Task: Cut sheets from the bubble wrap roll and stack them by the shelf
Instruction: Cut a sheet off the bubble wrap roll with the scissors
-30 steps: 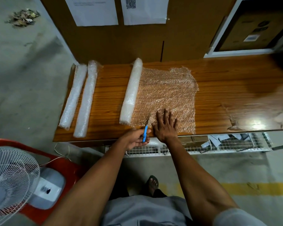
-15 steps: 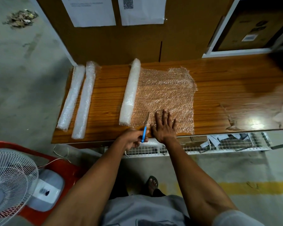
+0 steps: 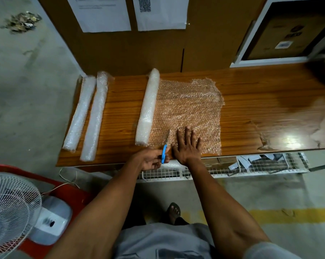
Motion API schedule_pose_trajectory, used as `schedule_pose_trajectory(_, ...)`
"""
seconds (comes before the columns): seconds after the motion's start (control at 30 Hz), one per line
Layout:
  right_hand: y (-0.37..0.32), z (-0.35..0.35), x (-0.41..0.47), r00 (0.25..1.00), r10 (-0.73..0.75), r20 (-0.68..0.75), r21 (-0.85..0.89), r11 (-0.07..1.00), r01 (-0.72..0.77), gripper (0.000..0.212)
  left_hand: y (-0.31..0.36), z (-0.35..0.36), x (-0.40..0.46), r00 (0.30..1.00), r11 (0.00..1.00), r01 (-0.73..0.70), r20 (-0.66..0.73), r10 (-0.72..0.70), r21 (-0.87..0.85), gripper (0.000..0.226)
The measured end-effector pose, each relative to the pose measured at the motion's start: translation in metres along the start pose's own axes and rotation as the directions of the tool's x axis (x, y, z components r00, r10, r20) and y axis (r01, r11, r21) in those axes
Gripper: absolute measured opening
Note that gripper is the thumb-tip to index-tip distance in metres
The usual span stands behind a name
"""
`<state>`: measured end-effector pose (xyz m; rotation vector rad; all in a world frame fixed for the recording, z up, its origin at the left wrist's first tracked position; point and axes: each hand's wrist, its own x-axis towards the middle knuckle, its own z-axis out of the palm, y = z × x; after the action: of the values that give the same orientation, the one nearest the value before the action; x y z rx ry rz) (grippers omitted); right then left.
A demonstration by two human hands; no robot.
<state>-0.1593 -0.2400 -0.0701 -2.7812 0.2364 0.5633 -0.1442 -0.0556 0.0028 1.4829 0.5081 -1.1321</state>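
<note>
in the middle of the frame a bubble wrap roll (image 3: 148, 107) lies on a wooden table (image 3: 251, 101), with a sheet (image 3: 187, 109) unrolled from it toward the right side of the picture and lying flat on the wood. the right hand (image 3: 187, 146) rests palm down on the near part of the sheet, fingers straight and slightly spread, pressing it to the table. just to its left, the left hand (image 3: 150, 159) is curled round the blue handle of a pair of scissors (image 3: 165, 147); the blades point away from the person and sit at the near edge of the sheet, close beside the roll. whether the blades are parted cannot be told.

toward the left end of the table two more rolls (image 3: 86, 116) lie side by side, well apart from the one being worked on. under the table's near edge runs a white wire basket (image 3: 223, 171) holding paper scraps. behind the table stands brown cardboard (image 3: 139, 51) with two printed papers (image 3: 129, 14) stuck on it. at the lower left a white fan (image 3: 10, 212) stands in front of a red crate (image 3: 68, 191). a sandalled foot (image 3: 173, 212) shows on the concrete floor below.
</note>
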Motion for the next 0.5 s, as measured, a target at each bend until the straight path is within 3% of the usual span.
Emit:
schedule_pose_trajectory(0.4, 0.001, 0.000, 0.001, 1.000, -0.003, -0.011, 0.009, 1.000, 0.003, 0.073, 0.011, -0.003, -0.010, 0.995, 0.998, 0.055, 0.090, -0.052, -0.027, 0.041)
schedule_pose_trajectory(0.5, 0.000, -0.001, 0.001, 1.000, -0.001, -0.026, 0.032, 0.999, 0.002, 0.074, 0.014, 0.000, -0.009, 0.998, 0.999, 0.030, 0.050, -0.028, -0.043, 0.047)
